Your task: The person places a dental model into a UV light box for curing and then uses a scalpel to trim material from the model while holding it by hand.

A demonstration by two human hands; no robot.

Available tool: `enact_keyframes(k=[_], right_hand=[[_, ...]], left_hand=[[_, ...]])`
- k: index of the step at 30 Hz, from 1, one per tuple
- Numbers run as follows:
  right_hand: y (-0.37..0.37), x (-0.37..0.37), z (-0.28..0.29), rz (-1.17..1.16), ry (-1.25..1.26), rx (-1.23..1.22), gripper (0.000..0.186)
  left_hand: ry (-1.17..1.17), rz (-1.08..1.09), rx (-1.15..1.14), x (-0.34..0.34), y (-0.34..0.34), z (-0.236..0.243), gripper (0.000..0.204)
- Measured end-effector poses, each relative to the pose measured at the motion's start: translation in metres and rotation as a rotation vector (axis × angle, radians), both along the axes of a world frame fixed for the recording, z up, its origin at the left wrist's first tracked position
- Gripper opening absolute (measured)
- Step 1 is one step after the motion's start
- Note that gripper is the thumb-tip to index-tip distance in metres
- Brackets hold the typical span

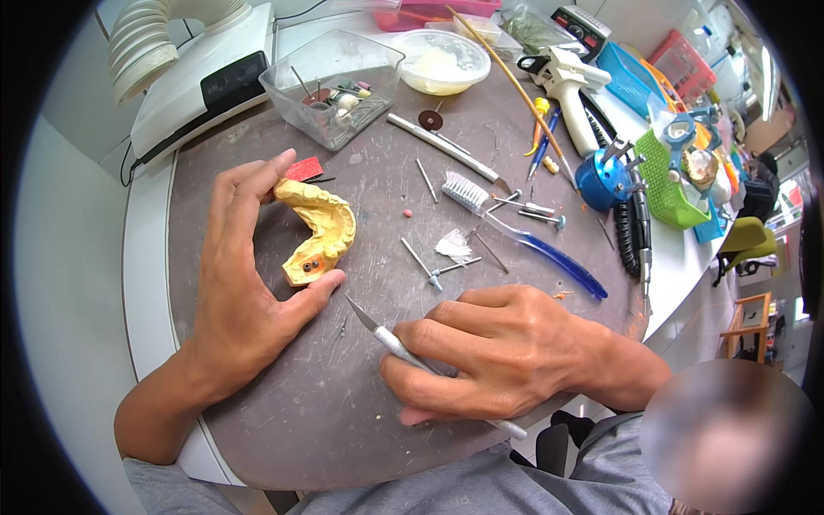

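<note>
Between the thumb and fingers of my left hand (245,257) is a yellow plaster dental model (333,225), shaped like a horseshoe. Two small dark holes and an orange patch show at its near end. My right hand (489,348) is closed round the silver handle of a craft knife (390,342). The pointed blade aims up and left toward the left thumb and the model, apart from both. Just beyond the model lies a red block (304,168), partly hidden by the left fingers.
A toothbrush (536,240), a second knife (442,146) and several burs lie beyond my right hand. Farther back stand a clear bin (330,116), a round tub (439,84) and a blue bur holder (603,182). A suction hose (146,56) hangs at far left; a green basket (665,184) stands right.
</note>
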State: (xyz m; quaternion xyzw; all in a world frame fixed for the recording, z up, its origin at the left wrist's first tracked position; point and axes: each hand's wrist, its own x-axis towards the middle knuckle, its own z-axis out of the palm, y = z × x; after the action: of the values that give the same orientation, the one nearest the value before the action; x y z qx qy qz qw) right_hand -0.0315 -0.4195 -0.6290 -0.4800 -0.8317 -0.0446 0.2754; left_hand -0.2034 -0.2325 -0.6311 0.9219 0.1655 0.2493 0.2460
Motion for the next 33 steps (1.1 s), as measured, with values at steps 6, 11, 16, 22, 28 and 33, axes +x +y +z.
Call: enact_keyframes(k=[6,11,16,22,28,33], right_hand=[[0.001,0.000,-0.001,-0.002,0.002,0.005,0.028],[-0.001,0.000,0.002,-0.003,0.001,-0.020,0.029],[-0.002,0.001,0.001,-0.006,-0.004,-0.013,0.029],[-0.003,0.002,0.001,-0.008,-0.009,0.006,0.032],[0.000,0.006,0.005,0.085,0.062,0.054,0.053],[-0.009,0.011,0.014,-0.007,0.183,0.213,0.068]], left_hand=[[0.004,0.007,0.110,-0.001,-0.001,0.003,0.088],[-0.011,-0.001,0.115,-0.001,-0.002,0.001,0.086],[-0.093,-0.035,0.022,0.002,-0.001,-0.004,0.093],[-0.129,-0.110,0.009,0.001,-0.001,-0.007,0.102],[-0.069,-0.141,0.000,-0.007,0.000,-0.004,0.108],[-0.088,-0.192,0.025,-0.002,0.002,-0.002,0.108]])
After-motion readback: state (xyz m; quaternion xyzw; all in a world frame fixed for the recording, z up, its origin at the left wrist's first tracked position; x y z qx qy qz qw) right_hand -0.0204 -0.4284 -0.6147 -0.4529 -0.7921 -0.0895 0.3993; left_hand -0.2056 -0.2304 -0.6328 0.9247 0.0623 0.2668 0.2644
